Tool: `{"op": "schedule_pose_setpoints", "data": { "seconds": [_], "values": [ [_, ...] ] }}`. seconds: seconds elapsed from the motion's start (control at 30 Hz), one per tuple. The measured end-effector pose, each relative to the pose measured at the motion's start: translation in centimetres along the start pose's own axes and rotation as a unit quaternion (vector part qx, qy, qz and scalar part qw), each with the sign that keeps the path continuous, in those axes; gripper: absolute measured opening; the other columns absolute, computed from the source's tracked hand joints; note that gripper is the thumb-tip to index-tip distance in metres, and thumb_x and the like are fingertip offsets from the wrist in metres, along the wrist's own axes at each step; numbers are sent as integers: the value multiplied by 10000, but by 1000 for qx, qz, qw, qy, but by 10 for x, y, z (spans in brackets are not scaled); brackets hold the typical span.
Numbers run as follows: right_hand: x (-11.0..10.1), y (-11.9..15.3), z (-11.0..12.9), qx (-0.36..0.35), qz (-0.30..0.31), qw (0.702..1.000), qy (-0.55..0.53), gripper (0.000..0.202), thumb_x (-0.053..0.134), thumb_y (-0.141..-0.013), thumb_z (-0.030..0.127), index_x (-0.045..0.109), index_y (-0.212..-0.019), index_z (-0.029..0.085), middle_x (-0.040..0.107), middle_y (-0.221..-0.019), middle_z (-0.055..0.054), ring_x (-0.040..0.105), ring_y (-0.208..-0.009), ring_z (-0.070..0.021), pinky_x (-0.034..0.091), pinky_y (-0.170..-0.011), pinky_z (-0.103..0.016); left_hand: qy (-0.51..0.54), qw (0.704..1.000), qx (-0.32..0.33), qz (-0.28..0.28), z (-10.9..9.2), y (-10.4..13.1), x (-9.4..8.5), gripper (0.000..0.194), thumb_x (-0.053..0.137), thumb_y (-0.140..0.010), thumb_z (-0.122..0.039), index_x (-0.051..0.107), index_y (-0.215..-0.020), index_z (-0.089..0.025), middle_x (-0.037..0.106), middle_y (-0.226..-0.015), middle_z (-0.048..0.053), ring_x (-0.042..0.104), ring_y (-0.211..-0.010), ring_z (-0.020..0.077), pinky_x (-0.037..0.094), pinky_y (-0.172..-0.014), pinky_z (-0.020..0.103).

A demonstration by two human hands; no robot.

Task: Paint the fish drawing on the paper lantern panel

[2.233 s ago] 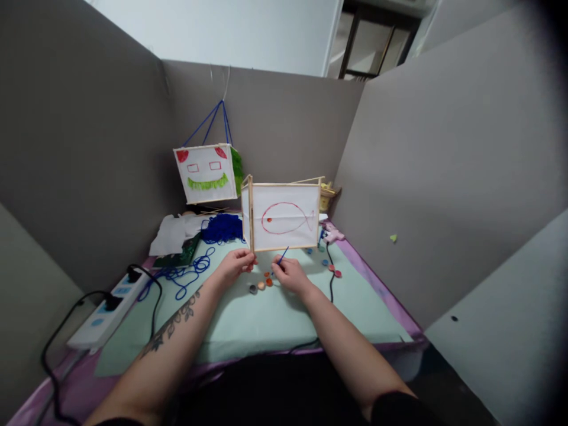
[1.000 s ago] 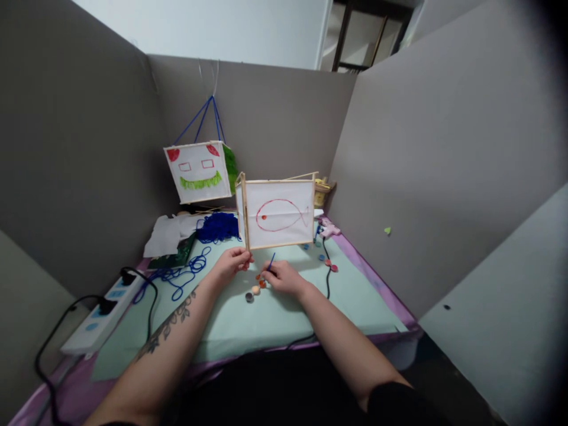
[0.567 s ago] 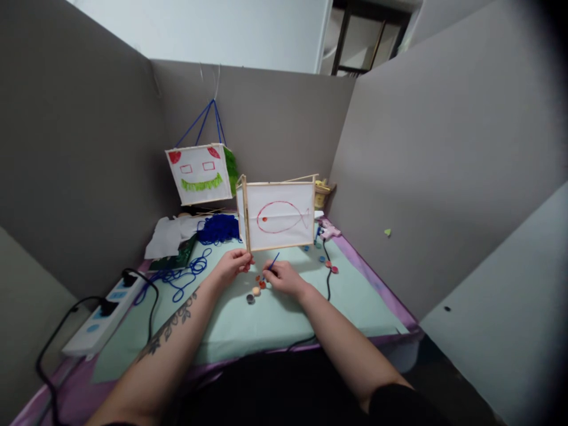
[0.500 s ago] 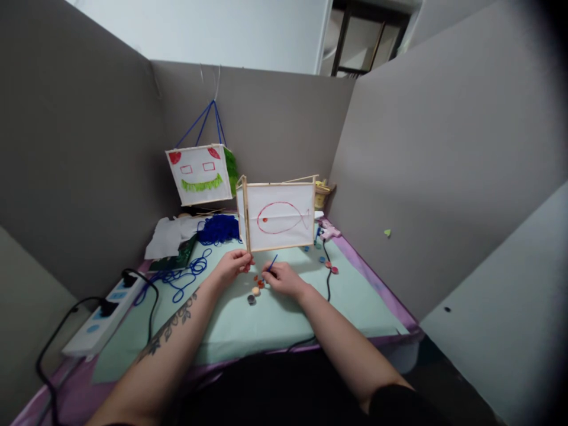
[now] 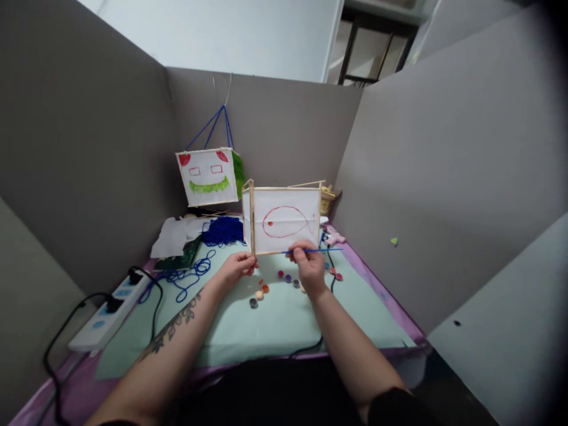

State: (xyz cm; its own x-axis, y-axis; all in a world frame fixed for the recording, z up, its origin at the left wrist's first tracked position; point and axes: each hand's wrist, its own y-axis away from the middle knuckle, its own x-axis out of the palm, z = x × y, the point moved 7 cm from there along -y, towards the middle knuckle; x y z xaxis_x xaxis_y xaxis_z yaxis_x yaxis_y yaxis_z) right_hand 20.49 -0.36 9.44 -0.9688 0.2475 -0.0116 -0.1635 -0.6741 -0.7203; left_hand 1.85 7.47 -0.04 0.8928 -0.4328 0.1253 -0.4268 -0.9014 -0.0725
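Observation:
A box-shaped paper lantern [image 5: 295,239] with a wooden stick frame stands raised before me, a red fish outline with a red eye on its front panel. My left hand [image 5: 239,266] is closed on the lower end of its near corner stick. In my right hand [image 5: 307,266], just under the panel's lower right edge, a thin blue paintbrush [image 5: 331,249] is pinched, lying almost level with its tip end to the left. Below, on the pale green sheet, sit small paint pots, among them an orange pot [image 5: 265,289], a cream pot [image 5: 260,295] and a dark pot [image 5: 253,303].
Another painted lantern [image 5: 208,177] hangs by blue cords at the back left. Blue yarn [image 5: 224,231], white paper [image 5: 171,236] and a power strip [image 5: 106,313] with black cables lie on the left. Grey partitions [image 5: 275,130] enclose the table. A small basket [image 5: 327,201] stands behind the lantern.
My right hand has lifted from beside the orange paint pot up and right to the panel's lower edge, turning the paintbrush level. My left hand keeps its hold; the whole view has shifted slightly.

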Motion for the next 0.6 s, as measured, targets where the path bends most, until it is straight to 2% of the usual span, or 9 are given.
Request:
{"op": "schedule_pose_setpoints", "data": {
  "seconds": [0.1, 0.17, 0.37, 0.6],
  "values": [
    [4, -18, 12, -50, -33, 997, 40, 112, 521, -835, 240, 622, -858, 195, 636, -777, -25, 605, -675, -143, 488, -618, -272, 3, 1000, -3, -1, -1, 1, 0, 299, 715, -672, -400, 616, -689, -118, 595, -648, 34, 455, -503, 80, 316, -497, 219],
    [8, -25, 12, -80, -52, 993, 70, 109, 519, -828, 219, 623, -854, 196, 637, -784, -25, 609, -698, -148, 493, -639, -282, 8, 1000, -5, -1, -1, 1, 0, 304, 718, -668, -403, 619, -695, -117, 597, -651, 34, 458, -502, 79, 319, -498, 217],
    [7, -18, 4, -145, -115, 972, 144, 102, 503, -811, 177, 597, -841, 202, 615, -763, -21, 593, -727, -157, 498, -687, -304, -7, 1000, -8, 2, 0, -1, 0, 304, 706, -670, -408, 619, -696, -118, 591, -636, 21, 460, -500, 77, 317, -486, 209],
    [5, -18, 6, -160, -104, 966, 174, 116, 491, -808, 156, 590, -844, 205, 619, -780, -27, 603, -753, -166, 508, -707, -315, -19, 1000, -2, 5, 0, 0, 1, 307, 694, -686, -418, 616, -699, -121, 593, -634, 19, 453, -498, 81, 316, -493, 213]
  ]
}}
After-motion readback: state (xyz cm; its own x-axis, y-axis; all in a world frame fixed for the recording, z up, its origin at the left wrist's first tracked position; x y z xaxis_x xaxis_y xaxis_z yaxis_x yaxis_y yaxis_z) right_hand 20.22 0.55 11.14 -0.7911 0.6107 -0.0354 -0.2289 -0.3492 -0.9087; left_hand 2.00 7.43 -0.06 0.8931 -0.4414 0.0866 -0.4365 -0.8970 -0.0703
